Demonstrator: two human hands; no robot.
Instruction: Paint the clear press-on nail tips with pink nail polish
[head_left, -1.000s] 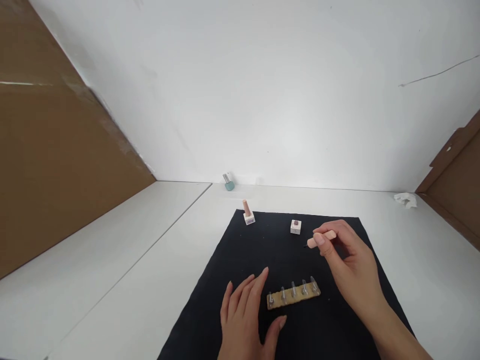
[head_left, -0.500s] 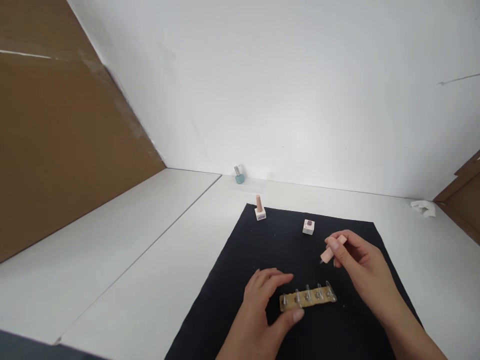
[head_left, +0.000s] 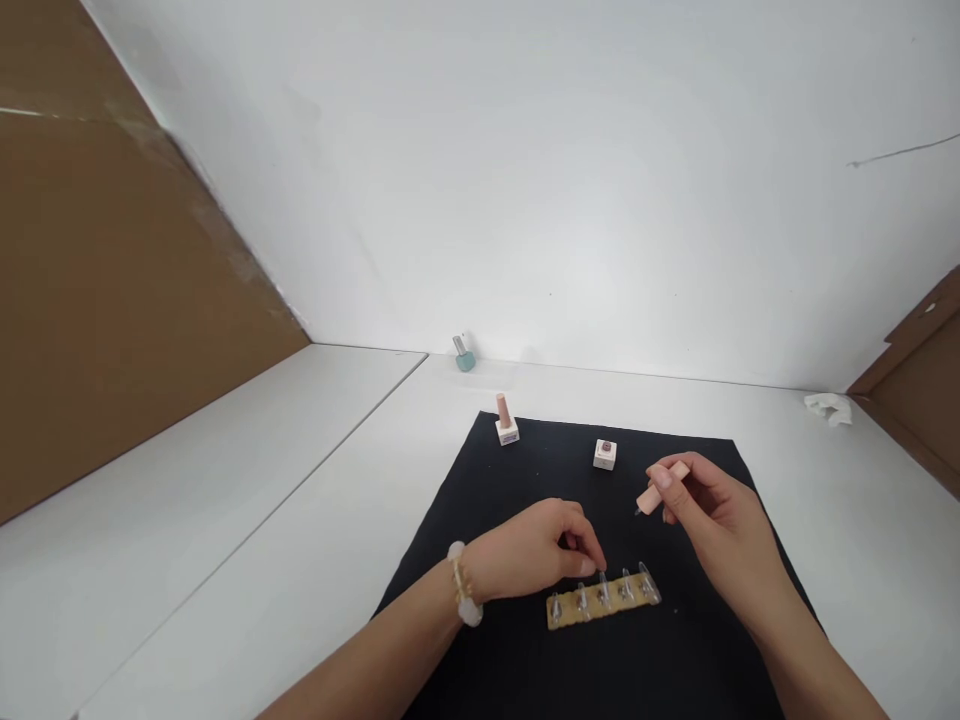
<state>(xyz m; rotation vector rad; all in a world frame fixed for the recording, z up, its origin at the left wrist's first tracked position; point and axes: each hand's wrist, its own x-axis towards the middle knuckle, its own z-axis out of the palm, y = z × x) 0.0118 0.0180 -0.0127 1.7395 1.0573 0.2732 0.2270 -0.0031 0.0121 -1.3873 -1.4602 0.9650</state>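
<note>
My right hand [head_left: 716, 510] pinches the pink cap of a nail polish [head_left: 663, 488], its brush end pointing down to the left. Thumb and fingers of my left hand [head_left: 544, 548] are drawn together at the upper end of the middle clear false nail [head_left: 604, 590]. That nail stands with several others in a row on a tan strip [head_left: 566, 613], which lies on a black mat [head_left: 555, 480]. Behind my hands sits an uncapped white polish bottle [head_left: 604, 458] with a dark neck. A white bottle with a pink cap [head_left: 507, 430] stands farther left, closed.
Beyond the mat, a teal polish bottle [head_left: 465, 359] leans on a clear flat piece near the white wall [head_left: 525, 200]. A crumpled white tissue [head_left: 829, 407] lies at the right, by a brown panel. Another brown panel [head_left: 135, 300] rises at left.
My left hand has turned over the strip from its left side, its spread fingers closing at the middle nail. My right hand still holds the cap. The view has shifted slightly.
</note>
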